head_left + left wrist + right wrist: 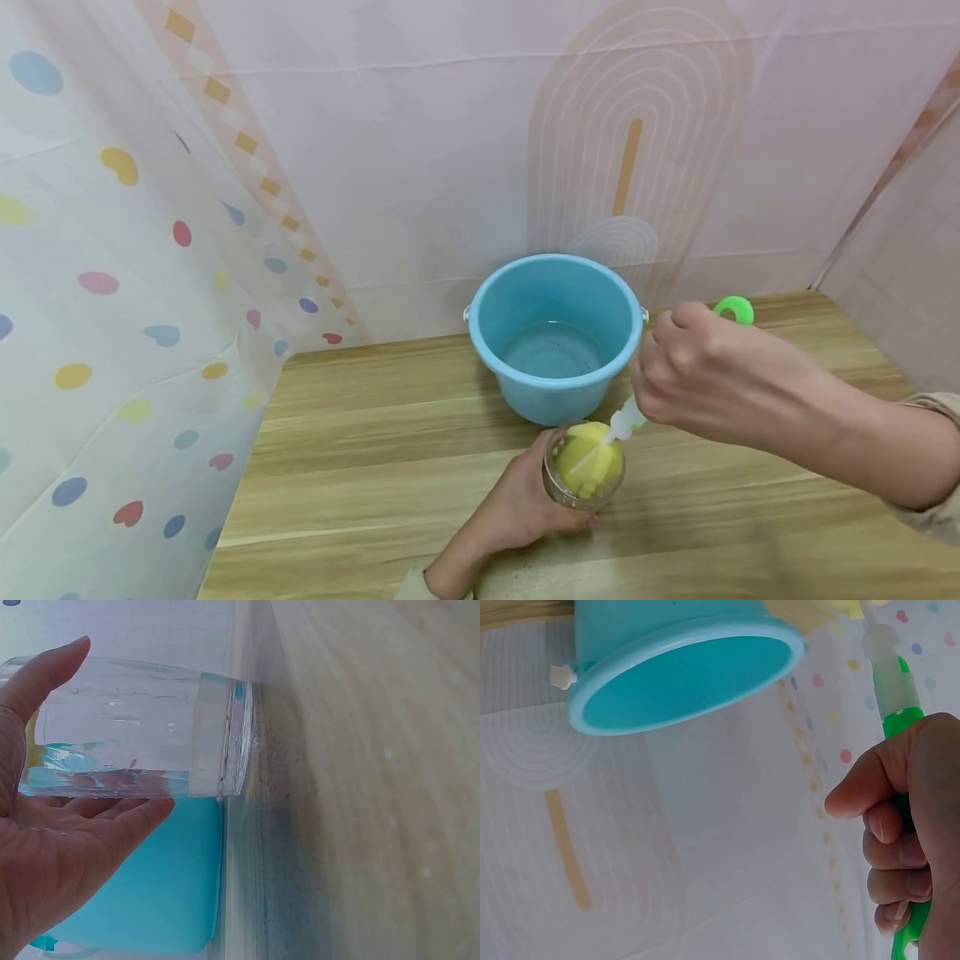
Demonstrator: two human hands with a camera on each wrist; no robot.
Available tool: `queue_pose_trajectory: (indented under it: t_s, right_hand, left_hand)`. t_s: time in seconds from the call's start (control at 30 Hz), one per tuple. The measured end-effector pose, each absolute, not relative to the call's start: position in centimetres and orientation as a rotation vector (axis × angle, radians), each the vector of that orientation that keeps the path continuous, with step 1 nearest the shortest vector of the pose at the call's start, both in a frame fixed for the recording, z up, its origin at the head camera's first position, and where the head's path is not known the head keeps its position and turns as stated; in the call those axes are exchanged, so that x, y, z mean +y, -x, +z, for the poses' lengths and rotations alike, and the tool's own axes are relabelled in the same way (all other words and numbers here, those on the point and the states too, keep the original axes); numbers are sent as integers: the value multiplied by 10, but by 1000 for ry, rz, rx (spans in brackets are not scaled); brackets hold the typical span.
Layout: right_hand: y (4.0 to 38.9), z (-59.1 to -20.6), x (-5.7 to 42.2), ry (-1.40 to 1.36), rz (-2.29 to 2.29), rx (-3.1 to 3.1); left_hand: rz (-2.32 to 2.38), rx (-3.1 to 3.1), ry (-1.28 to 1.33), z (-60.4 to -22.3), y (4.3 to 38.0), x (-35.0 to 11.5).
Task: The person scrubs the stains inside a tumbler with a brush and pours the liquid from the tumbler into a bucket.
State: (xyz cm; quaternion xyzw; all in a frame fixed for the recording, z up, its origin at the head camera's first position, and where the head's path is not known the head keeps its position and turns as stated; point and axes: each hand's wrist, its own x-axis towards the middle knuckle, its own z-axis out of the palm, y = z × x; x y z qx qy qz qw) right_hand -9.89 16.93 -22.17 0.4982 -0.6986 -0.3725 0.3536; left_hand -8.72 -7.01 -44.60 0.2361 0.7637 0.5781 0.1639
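A clear glass point(142, 712) stands upright with its base right at the wooden table. My left hand point(525, 504) holds it from the left side, thumb on one side and fingers round the other. In the mouth of the glass sits the yellow sponge head point(588, 458) of a bottle brush. My right hand point(701, 367) grips the brush's green handle point(904, 724) from above, fingers curled round it. The handle's ring end point(738, 310) sticks out behind that hand. A white neck point(626, 418) runs down to the sponge.
Just behind the glass stands a light blue bucket point(555, 404) with shallow water in it. The wooden table point(360, 450) reaches back to a patterned curtain point(420, 167). A dotted curtain point(112, 333) hangs along the left edge.
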Motion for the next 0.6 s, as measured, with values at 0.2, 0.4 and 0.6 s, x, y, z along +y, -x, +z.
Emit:
queue_pose_trajectory:
  t_s: [0.2, 0.4, 0.6]
  right_hand:
    - [99, -219, 162, -1262, -994, -1799]
    - [107, -218, 161, -1232, -1007, -1805]
    - [116, -220, 166, -1193, -1025, -1823]
  left_hand:
    - [1639, 2183, -658, -448, 88, -69]
    - [1643, 2171, -679, -448, 88, -70]
    - [1633, 2189, -693, -448, 88, -70]
